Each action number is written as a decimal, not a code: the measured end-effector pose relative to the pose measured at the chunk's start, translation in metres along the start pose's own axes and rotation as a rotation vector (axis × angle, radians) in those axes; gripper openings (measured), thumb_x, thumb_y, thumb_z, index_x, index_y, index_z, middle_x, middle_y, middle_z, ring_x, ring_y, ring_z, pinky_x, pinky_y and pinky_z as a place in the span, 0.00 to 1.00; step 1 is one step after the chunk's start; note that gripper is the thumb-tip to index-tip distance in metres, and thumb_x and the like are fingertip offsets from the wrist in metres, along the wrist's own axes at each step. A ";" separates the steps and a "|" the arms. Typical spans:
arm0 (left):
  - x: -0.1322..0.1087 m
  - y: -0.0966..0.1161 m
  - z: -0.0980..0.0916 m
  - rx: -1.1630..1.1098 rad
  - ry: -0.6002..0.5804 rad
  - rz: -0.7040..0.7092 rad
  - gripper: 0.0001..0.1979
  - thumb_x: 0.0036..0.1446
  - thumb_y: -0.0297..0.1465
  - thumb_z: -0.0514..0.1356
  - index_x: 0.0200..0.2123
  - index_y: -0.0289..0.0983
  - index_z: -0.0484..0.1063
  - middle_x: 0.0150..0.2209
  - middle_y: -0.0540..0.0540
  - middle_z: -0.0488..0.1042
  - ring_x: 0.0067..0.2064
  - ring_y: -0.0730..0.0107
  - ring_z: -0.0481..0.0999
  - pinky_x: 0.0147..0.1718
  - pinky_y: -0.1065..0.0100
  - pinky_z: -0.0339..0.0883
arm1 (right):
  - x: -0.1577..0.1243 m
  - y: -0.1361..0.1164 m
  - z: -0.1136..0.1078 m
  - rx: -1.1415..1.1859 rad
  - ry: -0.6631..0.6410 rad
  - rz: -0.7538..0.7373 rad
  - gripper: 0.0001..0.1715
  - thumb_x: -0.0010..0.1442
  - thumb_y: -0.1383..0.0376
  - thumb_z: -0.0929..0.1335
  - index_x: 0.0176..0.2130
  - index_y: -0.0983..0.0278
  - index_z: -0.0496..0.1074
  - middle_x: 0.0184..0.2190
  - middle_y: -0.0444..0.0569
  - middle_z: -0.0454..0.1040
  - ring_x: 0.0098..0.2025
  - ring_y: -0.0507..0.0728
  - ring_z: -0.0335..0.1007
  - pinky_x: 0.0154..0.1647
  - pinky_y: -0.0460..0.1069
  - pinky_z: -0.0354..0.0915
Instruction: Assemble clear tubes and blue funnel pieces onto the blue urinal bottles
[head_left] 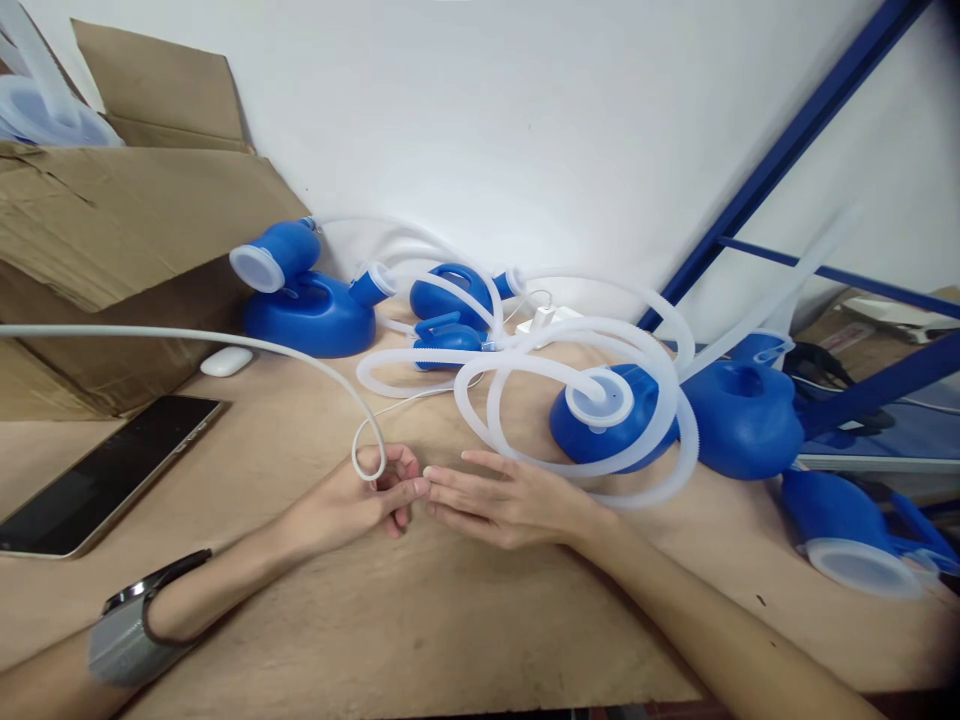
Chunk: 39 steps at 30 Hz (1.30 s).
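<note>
Over the front of the table my left hand point(390, 495) has loosely curled fingers and its thumb reaching right. No object shows in it. That thumb tip meets the fingertips of my right hand point(502, 500), whose fingers are stretched out and slightly apart. A white cable point(315, 355) arches in from the left and loops in front of the left hand; whether it touches is unclear. Just behind the right hand, a blue plastic urinal bottle point(559, 425) lies with a translucent corrugated hose point(491, 400) coiled over it, joined to its white cap point(600, 398).
More blue urinal bottles point(309, 322) stand along the wall, with others point(742, 420) at the right. A tablet or large phone point(105, 480) and a white mouse-shaped object point(226, 362) lie left, before a cardboard box point(135, 220). A white charger point(544, 318) sits behind. A blue metal frame point(795, 120) rises right.
</note>
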<state>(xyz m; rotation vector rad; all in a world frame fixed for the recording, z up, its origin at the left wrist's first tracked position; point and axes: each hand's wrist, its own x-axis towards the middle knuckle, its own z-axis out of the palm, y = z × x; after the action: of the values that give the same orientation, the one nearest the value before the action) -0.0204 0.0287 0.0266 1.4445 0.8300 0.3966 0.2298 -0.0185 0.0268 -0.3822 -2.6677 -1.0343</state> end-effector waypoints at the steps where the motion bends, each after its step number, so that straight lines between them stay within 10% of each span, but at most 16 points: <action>1: 0.000 0.000 0.000 0.001 -0.001 -0.001 0.25 0.53 0.52 0.70 0.33 0.37 0.68 0.23 0.54 0.72 0.27 0.73 0.73 0.26 0.71 0.73 | 0.000 0.000 0.000 -0.001 0.001 0.002 0.24 0.72 0.75 0.59 0.60 0.66 0.75 0.64 0.49 0.74 0.69 0.56 0.65 0.70 0.55 0.63; 15: -0.006 -0.005 -0.006 0.023 -0.124 -0.059 0.24 0.59 0.54 0.65 0.36 0.38 0.67 0.21 0.55 0.71 0.25 0.72 0.72 0.25 0.72 0.71 | 0.003 -0.002 -0.001 -0.011 -0.035 -0.034 0.25 0.72 0.75 0.58 0.58 0.67 0.76 0.65 0.52 0.73 0.70 0.55 0.64 0.69 0.55 0.64; 27: -0.005 0.016 -0.007 -0.542 0.052 -0.154 0.24 0.38 0.38 0.81 0.31 0.35 0.73 0.26 0.54 0.73 0.21 0.79 0.71 0.17 0.79 0.68 | -0.002 0.004 0.003 -0.041 -0.035 0.095 0.23 0.74 0.70 0.61 0.63 0.64 0.72 0.74 0.47 0.59 0.73 0.59 0.58 0.71 0.59 0.62; 39: -0.005 0.009 -0.011 -0.566 0.061 -0.100 0.11 0.52 0.32 0.75 0.36 0.33 0.81 0.34 0.46 0.80 0.28 0.74 0.79 0.24 0.77 0.74 | -0.009 0.006 0.004 -0.028 -0.054 0.098 0.24 0.74 0.71 0.60 0.63 0.64 0.72 0.73 0.47 0.60 0.73 0.60 0.58 0.71 0.61 0.62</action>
<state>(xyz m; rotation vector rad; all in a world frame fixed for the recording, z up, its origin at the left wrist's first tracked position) -0.0296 0.0346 0.0375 0.8664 0.7571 0.5499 0.2398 -0.0128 0.0249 -0.5477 -2.6543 -1.0467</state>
